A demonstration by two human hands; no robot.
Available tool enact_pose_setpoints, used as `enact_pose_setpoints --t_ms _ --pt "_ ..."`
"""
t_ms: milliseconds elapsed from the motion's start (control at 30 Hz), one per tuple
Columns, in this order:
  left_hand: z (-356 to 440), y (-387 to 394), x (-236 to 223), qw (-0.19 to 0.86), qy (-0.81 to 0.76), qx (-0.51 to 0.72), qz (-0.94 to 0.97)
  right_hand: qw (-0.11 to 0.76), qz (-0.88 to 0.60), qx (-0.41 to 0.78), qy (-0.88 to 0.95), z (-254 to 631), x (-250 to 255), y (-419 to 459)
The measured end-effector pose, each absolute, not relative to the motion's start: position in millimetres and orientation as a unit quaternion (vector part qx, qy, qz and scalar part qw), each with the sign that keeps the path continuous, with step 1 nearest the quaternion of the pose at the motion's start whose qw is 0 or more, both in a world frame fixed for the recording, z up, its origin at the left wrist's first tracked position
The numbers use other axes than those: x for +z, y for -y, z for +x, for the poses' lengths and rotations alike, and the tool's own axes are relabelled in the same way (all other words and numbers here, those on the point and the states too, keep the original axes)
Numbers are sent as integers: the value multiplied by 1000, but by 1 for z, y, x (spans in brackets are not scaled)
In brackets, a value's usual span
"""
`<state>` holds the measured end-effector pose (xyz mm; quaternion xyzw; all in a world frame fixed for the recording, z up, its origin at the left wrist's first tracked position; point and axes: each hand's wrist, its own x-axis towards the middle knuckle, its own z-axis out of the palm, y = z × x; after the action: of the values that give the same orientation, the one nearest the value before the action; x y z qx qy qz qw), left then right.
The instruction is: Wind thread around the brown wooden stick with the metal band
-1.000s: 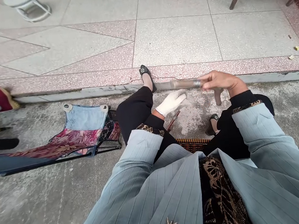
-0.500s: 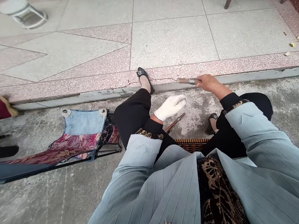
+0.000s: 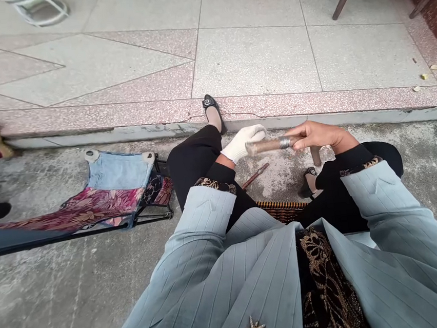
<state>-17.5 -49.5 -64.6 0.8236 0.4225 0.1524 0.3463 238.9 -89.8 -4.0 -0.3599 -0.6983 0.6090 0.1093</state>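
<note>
the bare right hand (image 3: pixel 318 136) gripped a wooden tool (image 3: pixel 265 146) with a silvery band around it, one end pointing left, close to the left hand (image 3: pixel 244 143), which wore a white glove. a reddish-brown stick (image 3: pixel 256 176) lay on the rough concrete (image 3: pixel 136 275), nearer than both hands. a floral-and-denim folding chair (image 3: pixel 106 200) stood left; a white stool (image 3: pixel 42 12) stood far left on the tiled floor (image 3: pixel 250 58).
</note>
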Motion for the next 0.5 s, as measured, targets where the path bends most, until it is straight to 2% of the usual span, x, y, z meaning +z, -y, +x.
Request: enact_pose_setpoints --t_ms 67,167,300,367,400,467,500 --pt "-7 56 -68 349 -407 155 829 181 -366 629 661 242 4 100" --pt "6 68 -70 351 -390 159 836 241 -385 625 635 243 12 111" --pt "15 79 -68 357 -354 149 852 272 -499 520 638 245 18 104" --pt "16 82 -65 355 -345 149 856 245 -598 401 649 251 18 93" --pt "16 83 -64 353 -344 149 857 205 -646 324 660 255 16 87" --pt "14 83 -59 348 -343 146 860 84 -699 176 688 263 8 76" --pt "12 82 -57 345 -341 144 863 13 -700 144 700 266 3 73"
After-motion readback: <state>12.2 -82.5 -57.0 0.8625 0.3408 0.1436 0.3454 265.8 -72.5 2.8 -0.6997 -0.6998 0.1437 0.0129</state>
